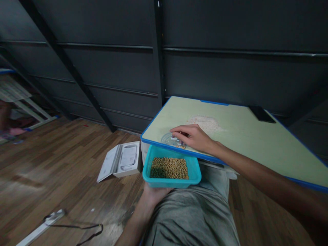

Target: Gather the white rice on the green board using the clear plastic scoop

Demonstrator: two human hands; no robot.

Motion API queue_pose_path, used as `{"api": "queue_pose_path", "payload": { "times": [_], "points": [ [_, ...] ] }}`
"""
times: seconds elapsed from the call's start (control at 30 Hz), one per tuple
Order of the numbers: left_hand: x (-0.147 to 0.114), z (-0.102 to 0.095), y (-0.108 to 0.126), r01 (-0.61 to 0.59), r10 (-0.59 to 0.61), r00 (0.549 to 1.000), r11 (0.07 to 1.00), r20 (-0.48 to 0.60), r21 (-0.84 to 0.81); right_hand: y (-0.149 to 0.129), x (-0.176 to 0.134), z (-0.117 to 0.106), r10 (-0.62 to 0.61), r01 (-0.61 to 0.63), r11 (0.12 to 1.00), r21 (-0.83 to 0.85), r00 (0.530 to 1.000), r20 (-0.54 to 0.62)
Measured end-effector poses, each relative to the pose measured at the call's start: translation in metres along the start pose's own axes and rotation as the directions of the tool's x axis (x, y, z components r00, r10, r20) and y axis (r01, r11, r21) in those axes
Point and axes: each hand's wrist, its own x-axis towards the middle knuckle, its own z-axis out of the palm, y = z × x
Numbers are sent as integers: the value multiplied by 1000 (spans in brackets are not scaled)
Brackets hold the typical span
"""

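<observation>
- Holding teal rectangular plastic tub (183,185), opening upward, in left hand (155,194), just below near left corner of blue-edged pale rectangular table (256,147).
- Running long axis roughly along near edge.
- Holding right hand (192,136) narrowly curled above it; unable to tell if gripping.

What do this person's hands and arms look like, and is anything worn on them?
The left hand and right hand are bare: no gloves, and no ring or watch that I can make out. The left forearm and right forearm are slim, with no sleeves, cables or clear markings in view. The trousers below are grey-green and creased.
</observation>
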Motion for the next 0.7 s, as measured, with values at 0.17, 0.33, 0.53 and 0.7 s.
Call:
{"api": "queue_pose_path", "payload": {
  "times": [0.17, 0.33, 0.53, 0.7],
  "points": [
    [1, -2, 1, 1, -2, 1000, 1000, 20, 12, 1, 0, 1, -11, 10, 1000, 11, 1000, 3],
    [3, -5, 2, 16, -16, 998, 1000, 59, 11, 1, 0, 1, -6, 6, 1000, 11, 1000, 12],
    [1, -3, 1, 3, -4, 999, 1000, 39, 22, 1, -1, 2, -9, 9, 1000, 12, 1000, 5],
    [1, -4, 1, 18, -19, 999, 1000, 42, 12, 0, -2, 3, -17, 17, 1000, 0, 1000, 1]
  ]
}}
